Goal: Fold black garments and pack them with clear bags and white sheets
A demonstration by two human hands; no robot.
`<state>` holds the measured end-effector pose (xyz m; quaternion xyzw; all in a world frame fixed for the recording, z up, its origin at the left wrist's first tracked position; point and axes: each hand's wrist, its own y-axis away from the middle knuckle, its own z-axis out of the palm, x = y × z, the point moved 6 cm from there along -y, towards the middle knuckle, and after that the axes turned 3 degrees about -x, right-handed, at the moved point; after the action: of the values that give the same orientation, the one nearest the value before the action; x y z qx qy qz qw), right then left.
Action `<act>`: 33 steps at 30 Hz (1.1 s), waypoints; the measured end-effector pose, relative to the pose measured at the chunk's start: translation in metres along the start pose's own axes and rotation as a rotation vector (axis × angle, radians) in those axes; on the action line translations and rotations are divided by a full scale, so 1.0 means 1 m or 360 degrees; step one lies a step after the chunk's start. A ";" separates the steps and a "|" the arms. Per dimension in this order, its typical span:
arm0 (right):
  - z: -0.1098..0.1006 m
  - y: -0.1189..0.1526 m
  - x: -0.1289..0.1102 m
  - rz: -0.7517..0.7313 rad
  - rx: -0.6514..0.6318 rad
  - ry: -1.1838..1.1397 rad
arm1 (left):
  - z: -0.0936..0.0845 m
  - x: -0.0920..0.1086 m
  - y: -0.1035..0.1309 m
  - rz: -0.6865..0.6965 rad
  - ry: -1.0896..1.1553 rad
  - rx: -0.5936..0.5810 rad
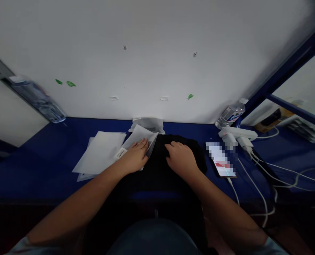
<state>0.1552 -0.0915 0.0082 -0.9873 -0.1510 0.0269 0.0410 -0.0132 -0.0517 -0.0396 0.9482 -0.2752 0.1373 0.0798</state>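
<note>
My left hand [138,156] lies with its fingers stretched out over a translucent plastic bag [137,132]. A small printed white label [121,152] shows on the bag beside my wrist. Under and between my hands spreads a piece of black cloth [157,170], dark enough that its folds are hard to make out. My right hand [181,158] rests on the cloth's right part, thumb pointing left and fingers curled down into the fabric; their tips are partly hidden. Behind the cloth, another clear plastic bag [148,124] lies against the wall.
Several flat translucent bags [101,152] are stacked on the blue desk [48,156] at left. On the right lie a phone [221,160], a power strip [238,134] and white cables [255,180]. Plastic bottles stand at the back left [40,101] and back right [231,114].
</note>
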 end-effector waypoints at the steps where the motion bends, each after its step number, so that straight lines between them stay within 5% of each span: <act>1: -0.002 0.000 0.005 0.0067 0.0044 -0.0058 | 0.002 0.000 -0.001 -0.0021 -0.0029 -0.0015; 5: -0.017 0.007 0.020 0.0334 0.0372 -0.0329 | 0.004 0.005 -0.004 -0.0089 -0.0076 -0.0033; 8: -0.021 0.009 0.012 0.0299 0.0522 -0.0422 | 0.001 0.008 -0.005 -0.0123 -0.0018 0.0030; 16: -0.001 0.003 -0.045 -0.0067 0.0125 -0.0125 | -0.004 0.004 -0.002 -0.0143 0.0256 0.0104; 26: 0.006 -0.007 -0.058 -0.0144 -0.0087 0.0118 | -0.007 -0.008 -0.001 -0.0358 0.0545 0.0278; 33: 0.002 -0.017 -0.056 -0.0051 -0.0144 0.0082 | -0.006 -0.005 0.001 -0.0279 0.0462 0.0331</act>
<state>0.0967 -0.0915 0.0097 -0.9860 -0.1668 -0.0060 0.0008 -0.0193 -0.0489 -0.0353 0.9419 -0.1615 0.2929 0.0318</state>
